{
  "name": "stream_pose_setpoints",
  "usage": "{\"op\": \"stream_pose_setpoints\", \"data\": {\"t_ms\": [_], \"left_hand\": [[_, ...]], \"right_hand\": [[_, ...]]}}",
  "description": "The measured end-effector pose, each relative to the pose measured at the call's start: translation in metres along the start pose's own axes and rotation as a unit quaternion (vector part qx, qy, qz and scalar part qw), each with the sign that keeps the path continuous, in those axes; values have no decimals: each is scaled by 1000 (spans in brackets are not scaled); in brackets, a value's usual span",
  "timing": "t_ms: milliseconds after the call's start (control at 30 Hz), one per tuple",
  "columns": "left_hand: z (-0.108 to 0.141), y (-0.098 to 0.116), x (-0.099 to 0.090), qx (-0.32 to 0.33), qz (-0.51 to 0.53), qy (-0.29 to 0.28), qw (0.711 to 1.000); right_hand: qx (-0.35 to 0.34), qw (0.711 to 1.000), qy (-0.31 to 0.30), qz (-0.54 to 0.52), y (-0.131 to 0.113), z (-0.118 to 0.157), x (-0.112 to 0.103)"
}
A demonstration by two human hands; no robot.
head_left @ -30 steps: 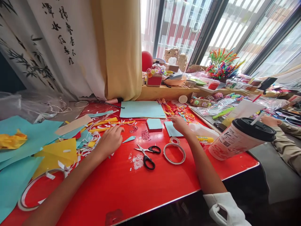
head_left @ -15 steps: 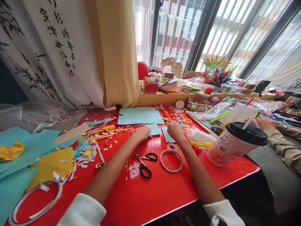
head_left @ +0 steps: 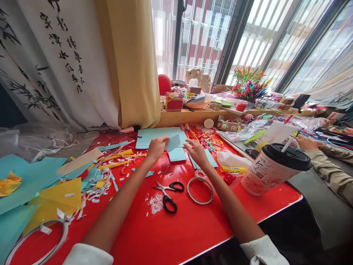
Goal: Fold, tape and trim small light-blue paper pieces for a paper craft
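My left hand (head_left: pixel 156 148) pinches a small blue paper piece (head_left: pixel 173 143) by its left edge, raised above a stack of blue paper squares (head_left: pixel 177 155). Just right of that stack, my right hand (head_left: pixel 196 151) hovers with its fingers apart and holds nothing. Partly under the right hand lie more blue paper pieces (head_left: pixel 211 158). Behind both hands rests a large blue sheet (head_left: pixel 146 137). Nearer me are black-handled scissors (head_left: pixel 169 189), opened, and a roll of tape (head_left: pixel 200 190) lying flat.
Paper scraps (head_left: pixel 102 180) and yellow paper (head_left: pixel 59 195) litter the left side. A lidded drink cup (head_left: pixel 271 171) stands at the right beside a yellow glue stick (head_left: pixel 233 169). Beyond it, another person's hand (head_left: pixel 307 142) is at the table. Red beads (head_left: pixel 165 168) lie near the scissors.
My left hand has lifted a blue paper piece off the table and moved slightly left. My right hand has come off the blue paper on the right, its fingers spreading.
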State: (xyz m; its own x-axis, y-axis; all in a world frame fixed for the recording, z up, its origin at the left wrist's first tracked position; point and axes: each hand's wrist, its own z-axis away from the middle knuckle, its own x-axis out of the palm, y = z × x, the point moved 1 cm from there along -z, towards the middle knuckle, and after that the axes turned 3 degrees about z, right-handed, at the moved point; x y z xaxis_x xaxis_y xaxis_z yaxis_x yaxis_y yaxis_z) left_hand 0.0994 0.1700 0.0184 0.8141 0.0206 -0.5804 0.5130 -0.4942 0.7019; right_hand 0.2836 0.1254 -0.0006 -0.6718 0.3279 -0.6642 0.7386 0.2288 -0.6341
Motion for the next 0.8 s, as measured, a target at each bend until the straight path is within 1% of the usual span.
{"op": "stream_pose_setpoints", "data": {"t_ms": [100, 167, 200, 267, 333, 367, 433, 500, 533, 600, 667, 733, 800], "left_hand": [[14, 8, -16, -1, 46, 9, 999], [27, 9, -27, -9, 72, 5, 997], [34, 9, -32, -19, 87, 11, 996], [49, 6, -42, -61, 203, 35, 977], [65, 4, -50, -103, 290, -2, 951], [72, 3, -54, -113, 313, -4, 943], [87, 4, -63, -120, 325, 25, 938], [101, 7, -70, -117, 318, 59, 939], [108, 9, -73, -116, 316, 58, 940], [119, 12, -77, -116, 320, 31, 940], [126, 13, -81, -121, 321, 0, 939], [129, 10, -84, -140, 318, -17, 938], [131, 4, -85, -171, 316, -40, 932]], "right_hand": [[2, 989, -61, -135, -18, 3, 6], [4, 974, -110, -199, -31, 9, 10], [7, 967, -123, -223, -37, 13, 12], [16, 954, -136, -267, -47, 20, 16], [31, 935, -151, -319, -57, 29, 21], [34, 930, -157, -331, -61, 33, 24], [25, 927, -171, -332, -69, 40, 30], [15, 921, -204, -332, -77, 48, 36], [17, 913, -225, -339, -80, 51, 39], [25, 897, -265, -354, -86, 57, 41], [27, 888, -296, -350, -90, 61, 39], [15, 890, -323, -320, -93, 63, 35], [-8, 901, -337, -274, -96, 65, 29]]}}
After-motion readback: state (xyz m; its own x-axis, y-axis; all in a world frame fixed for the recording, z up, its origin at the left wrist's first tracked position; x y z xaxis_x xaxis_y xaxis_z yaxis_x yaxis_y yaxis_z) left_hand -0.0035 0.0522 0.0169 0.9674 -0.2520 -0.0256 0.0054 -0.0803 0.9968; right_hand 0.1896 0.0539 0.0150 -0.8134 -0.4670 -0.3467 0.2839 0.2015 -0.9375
